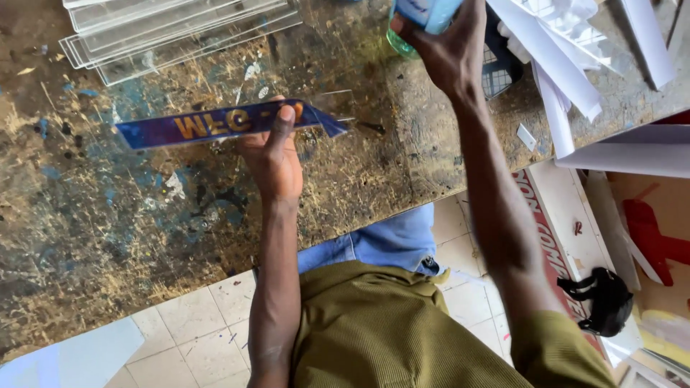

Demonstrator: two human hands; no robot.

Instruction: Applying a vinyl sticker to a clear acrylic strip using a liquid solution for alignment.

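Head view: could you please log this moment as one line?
left hand: holds long blue printed strip | right hand: grips pale blue bottle | paint-stained wooden table

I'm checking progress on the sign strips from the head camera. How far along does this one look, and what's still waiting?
Done: the blue strip already carries its orange lettering. In hand: the left hand holds that strip flat over the paint-stained workbench, while the right hand has its grip on a bottle at the frame's top edge. Left: a stack of clear plastic sheets lies bare and untouched at the bench's far side.

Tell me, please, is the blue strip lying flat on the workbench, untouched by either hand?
No, the left hand holds the blue strip above the workbench.
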